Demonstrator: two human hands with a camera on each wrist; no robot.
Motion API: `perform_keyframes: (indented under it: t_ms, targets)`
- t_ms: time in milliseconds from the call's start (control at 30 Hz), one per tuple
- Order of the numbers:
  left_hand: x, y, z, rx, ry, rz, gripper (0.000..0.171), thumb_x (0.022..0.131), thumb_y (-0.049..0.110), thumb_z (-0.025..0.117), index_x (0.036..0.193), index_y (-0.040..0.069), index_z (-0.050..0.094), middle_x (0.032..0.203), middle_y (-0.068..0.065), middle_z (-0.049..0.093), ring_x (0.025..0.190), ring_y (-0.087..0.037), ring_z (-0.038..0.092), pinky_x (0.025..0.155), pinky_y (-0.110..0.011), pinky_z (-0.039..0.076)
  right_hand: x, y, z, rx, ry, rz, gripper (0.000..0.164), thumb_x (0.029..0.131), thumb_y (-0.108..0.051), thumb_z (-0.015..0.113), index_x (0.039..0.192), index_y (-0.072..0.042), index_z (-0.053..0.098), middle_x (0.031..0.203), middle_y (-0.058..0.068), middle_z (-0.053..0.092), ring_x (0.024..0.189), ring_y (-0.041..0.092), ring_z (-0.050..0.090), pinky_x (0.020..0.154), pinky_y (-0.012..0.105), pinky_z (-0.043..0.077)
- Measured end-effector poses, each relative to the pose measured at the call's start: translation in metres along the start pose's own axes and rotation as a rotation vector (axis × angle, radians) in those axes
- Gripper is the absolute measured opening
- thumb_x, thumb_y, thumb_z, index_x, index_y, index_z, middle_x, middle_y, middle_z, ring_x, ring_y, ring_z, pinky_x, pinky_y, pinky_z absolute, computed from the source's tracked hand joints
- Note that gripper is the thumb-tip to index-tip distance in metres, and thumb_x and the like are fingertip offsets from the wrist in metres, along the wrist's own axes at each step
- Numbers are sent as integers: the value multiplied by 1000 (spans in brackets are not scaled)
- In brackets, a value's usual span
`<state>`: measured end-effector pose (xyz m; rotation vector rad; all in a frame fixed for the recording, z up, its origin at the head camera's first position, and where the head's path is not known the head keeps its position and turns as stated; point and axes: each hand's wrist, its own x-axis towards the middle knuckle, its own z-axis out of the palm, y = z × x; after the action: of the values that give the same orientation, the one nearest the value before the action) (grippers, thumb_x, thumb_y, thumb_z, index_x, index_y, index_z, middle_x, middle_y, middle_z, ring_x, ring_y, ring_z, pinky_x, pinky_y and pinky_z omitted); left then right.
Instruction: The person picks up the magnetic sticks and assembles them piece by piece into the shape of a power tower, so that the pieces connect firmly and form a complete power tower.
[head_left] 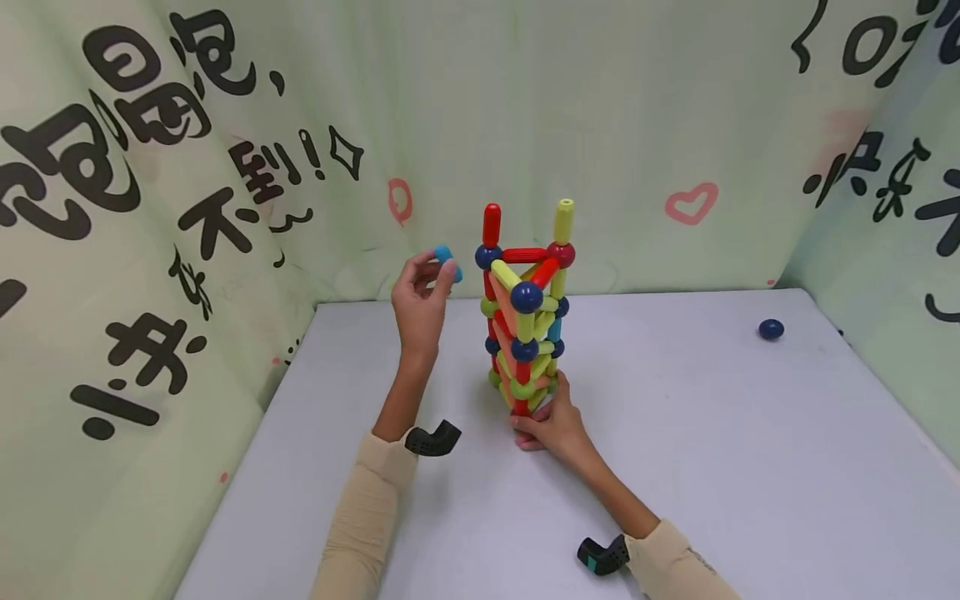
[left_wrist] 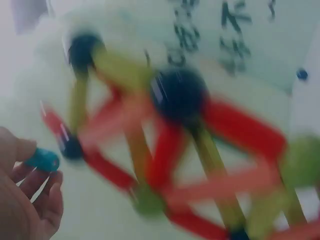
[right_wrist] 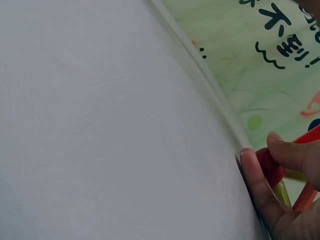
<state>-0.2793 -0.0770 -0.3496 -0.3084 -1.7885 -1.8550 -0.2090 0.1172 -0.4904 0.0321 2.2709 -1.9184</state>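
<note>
A tall tower of magnetic rods and balls point(head_left: 527, 297) stands on the table, built from red, yellow, salmon and blue pieces. One red rod point(head_left: 491, 225) and one yellow rod point(head_left: 563, 221) point up from its top corners. Left of the tower's top, my left hand point(head_left: 420, 304) is raised and pinches a short blue magnetic rod point(left_wrist: 46, 160) between thumb and fingers. Down at the tower's foot, my right hand point(head_left: 551, 425) grips the lowest front corner. In the right wrist view, its thumb and finger hold a red ball point(right_wrist: 270, 167) there.
A loose dark blue ball point(head_left: 771, 329) lies on the white table point(head_left: 675, 467) toward the back right. Pale green curtains point(head_left: 600, 125) with black writing and red hearts hang behind the table and at both sides. Each wrist wears a black device point(head_left: 433, 439).
</note>
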Motion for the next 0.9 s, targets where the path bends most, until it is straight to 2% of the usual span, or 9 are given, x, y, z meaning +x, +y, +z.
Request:
perform_keyframes:
  t_ms: [100, 167, 300, 433, 600, 667, 733, 833, 900]
  targets:
    - [-9, 43, 17, -5, -135, 96, 34, 93, 20, 67, 122, 2, 60, 104, -12, 66, 97, -14, 64, 84, -24, 54, -1, -1, -3, -4, -12, -15, 105, 82, -10, 79, 153, -13, 2, 91, 19, 56, 63, 28, 72, 58, 40, 59]
    - [-13, 60, 27, 7, -216, 149, 32, 93, 15, 67, 121, 1, 60, 106, -15, 66, 98, -18, 65, 85, -27, 54, -3, -6, -5, -8, -24, -22, 103, 82, -9, 78, 153, -11, 2, 90, 20, 56, 64, 30, 72, 58, 41, 59]
    - [-16, 73, 40, 77, -320, 204, 33, 92, 14, 68, 121, 1, 60, 107, -14, 68, 98, -19, 66, 81, -31, 55, -11, -21, -7, -22, -48, -20, 97, 84, -7, 75, 151, -7, 5, 90, 21, 56, 65, 33, 72, 59, 43, 59]
    - [-17, 74, 44, 133, -355, 191, 34, 91, 16, 69, 122, 2, 61, 109, -12, 69, 98, -18, 66, 78, -35, 56, -12, -24, -8, -28, -80, -18, 95, 86, -7, 74, 150, -8, 4, 89, 21, 57, 65, 32, 71, 59, 43, 59]
    - [-18, 74, 43, 139, -355, 190, 34, 91, 16, 69, 122, 3, 61, 108, -12, 69, 97, -18, 66, 76, -34, 55, -2, -11, -18, -133, -133, 4, 102, 87, -18, 75, 151, -11, -4, 89, 19, 62, 65, 25, 71, 60, 37, 59]
    - [-18, 72, 41, 145, -340, 215, 33, 93, 17, 67, 121, 3, 61, 108, -11, 68, 97, -17, 64, 76, -30, 54, 1, -10, -28, -211, -150, 42, 106, 87, -21, 75, 152, -9, -7, 90, 18, 63, 67, 23, 71, 61, 35, 59]
    - [-18, 68, 39, 158, -295, 256, 31, 94, 18, 65, 120, 3, 61, 108, -11, 67, 97, -17, 63, 75, -27, 53, 3, -12, -44, -303, -155, 77, 105, 87, -22, 75, 152, -4, -4, 89, 15, 63, 67, 20, 69, 62, 33, 58]
    - [-14, 58, 34, 199, -175, 322, 28, 97, 20, 62, 119, 2, 61, 109, -12, 63, 99, -17, 59, 75, -27, 51, 8, -13, -77, -431, -103, 95, 82, 90, -22, 72, 146, 3, 18, 82, 12, 64, 62, 15, 63, 59, 30, 55]
    - [-10, 49, 31, 229, -100, 333, 29, 97, 20, 60, 120, 2, 60, 113, -12, 61, 104, -18, 57, 78, -29, 52, 13, -9, -102, -511, 9, 60, 58, 92, -21, 68, 133, 6, 36, 75, 11, 65, 57, 13, 61, 56, 28, 51]
